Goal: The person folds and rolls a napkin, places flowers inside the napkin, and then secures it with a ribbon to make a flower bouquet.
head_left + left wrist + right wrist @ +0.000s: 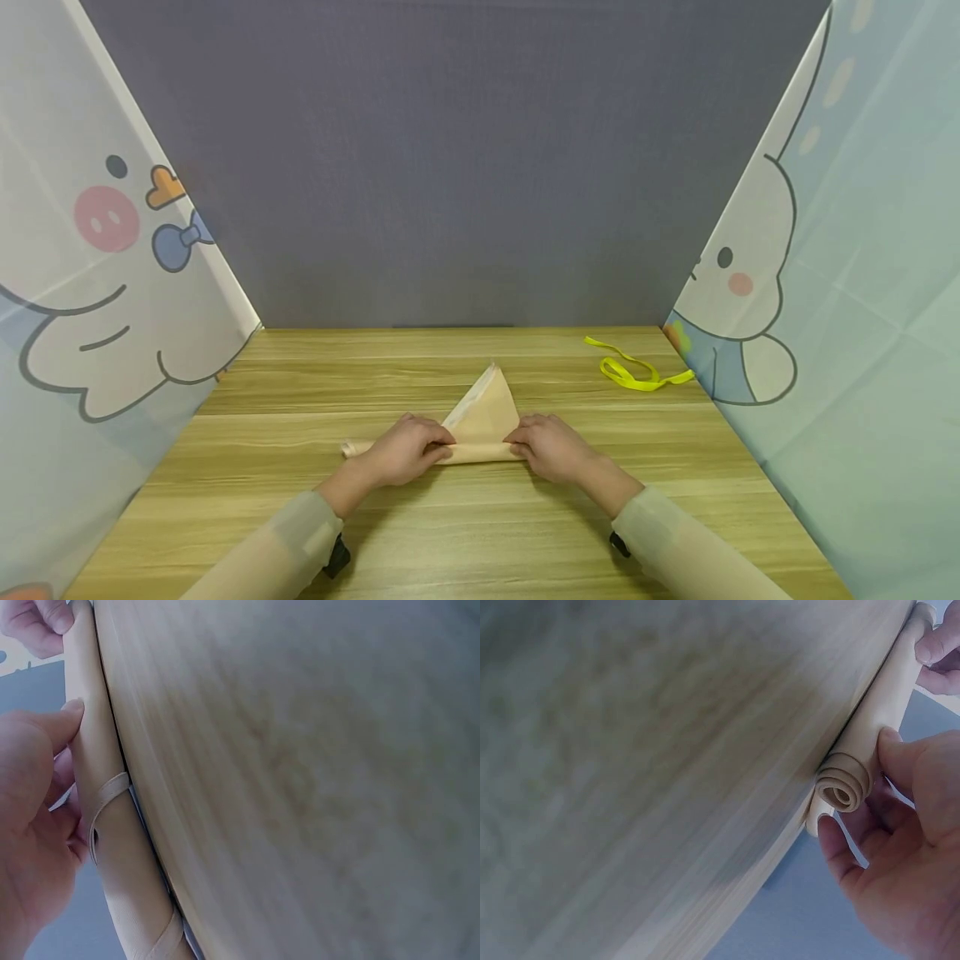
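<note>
A beige sheet (487, 408), apparently fabric or soft leather, lies on the table with its near edge rolled up and a pointed flap spreading away behind. My left hand (408, 448) grips the roll (480, 453) left of its middle, thumb on the near side and fingers behind it. Near the right end my right hand (553, 446) pinches the same roll. Its spiral end (844, 787) shows in the right wrist view, beside that hand's fingers. Thin beige strips (109, 799) cross the roll in the left wrist view. Part of the roll is hidden behind my left hand.
A bright yellow ribbon-like strip (637, 383) lies loosely looped at the back right of the wooden table (300, 375). A grey panel (465, 167) stands along the back edge, with cartoon-printed sheets (82, 333) on both sides.
</note>
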{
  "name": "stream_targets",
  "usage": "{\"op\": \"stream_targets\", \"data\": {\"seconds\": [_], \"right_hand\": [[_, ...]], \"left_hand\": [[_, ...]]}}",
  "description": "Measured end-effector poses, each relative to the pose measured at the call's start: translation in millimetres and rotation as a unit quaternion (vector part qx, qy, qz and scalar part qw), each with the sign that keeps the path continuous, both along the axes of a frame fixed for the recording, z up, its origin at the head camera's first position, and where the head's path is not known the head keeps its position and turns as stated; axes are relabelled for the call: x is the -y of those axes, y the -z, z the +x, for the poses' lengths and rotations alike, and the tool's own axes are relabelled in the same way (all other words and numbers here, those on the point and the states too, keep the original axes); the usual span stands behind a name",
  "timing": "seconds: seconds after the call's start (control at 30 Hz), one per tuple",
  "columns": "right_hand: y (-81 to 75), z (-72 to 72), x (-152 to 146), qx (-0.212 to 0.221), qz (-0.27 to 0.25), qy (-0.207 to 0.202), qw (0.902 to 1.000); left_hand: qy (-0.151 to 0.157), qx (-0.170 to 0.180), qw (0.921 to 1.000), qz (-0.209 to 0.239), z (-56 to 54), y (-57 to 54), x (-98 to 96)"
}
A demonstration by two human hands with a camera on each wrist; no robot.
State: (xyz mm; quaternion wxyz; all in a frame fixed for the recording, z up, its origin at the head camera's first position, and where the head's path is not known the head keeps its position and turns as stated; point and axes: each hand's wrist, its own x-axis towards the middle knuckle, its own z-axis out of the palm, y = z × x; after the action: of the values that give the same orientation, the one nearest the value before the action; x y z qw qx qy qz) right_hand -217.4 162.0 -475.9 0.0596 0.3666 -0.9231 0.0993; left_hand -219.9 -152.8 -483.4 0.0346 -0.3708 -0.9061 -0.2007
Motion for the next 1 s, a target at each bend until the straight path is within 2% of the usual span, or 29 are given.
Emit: {"op": "stream_targets", "data": {"seconds": [0.13,0.3,0.47,0.63,0.7,0.9,1.0], "right_hand": [[-0.6,0.5,0.7,0.002,-0.001,0.003,1.0],[0.9,-0.6,1.3,0.025,-0.031,0.016,0.9991],[3.0,-1.8,0.3,0.014,-0.046,0.012,0.9988],[3.3,-1.4,-1.2,0.009,-0.041,0.01,0.9991],[3.1,-1.2,-1.7,0.012,-0.036,0.013,0.9992],[1.4,-0.1,-2.3,0.019,-0.027,0.022,0.9992],[0.4,0.6,-2.5,0.028,-0.027,0.029,0.9988]], "left_hand": [[0.003,0.011,0.9998,0.014,-0.6,0.6,-0.8],[0.011,0.018,0.9992,0.035,-1.7,3.4,-0.9],[0.022,0.01,0.9986,0.048,-4.0,6.9,-0.7],[0.013,-0.009,0.9996,0.022,-3.4,5.9,-0.3],[0.008,-0.007,0.9999,0.012,-2.8,4.8,-0.5],[-0.01,0.034,0.9993,-0.009,-1.6,3.6,-1.7],[-0.017,0.04,0.9988,-0.022,-1.5,4.6,-2.2]]}}
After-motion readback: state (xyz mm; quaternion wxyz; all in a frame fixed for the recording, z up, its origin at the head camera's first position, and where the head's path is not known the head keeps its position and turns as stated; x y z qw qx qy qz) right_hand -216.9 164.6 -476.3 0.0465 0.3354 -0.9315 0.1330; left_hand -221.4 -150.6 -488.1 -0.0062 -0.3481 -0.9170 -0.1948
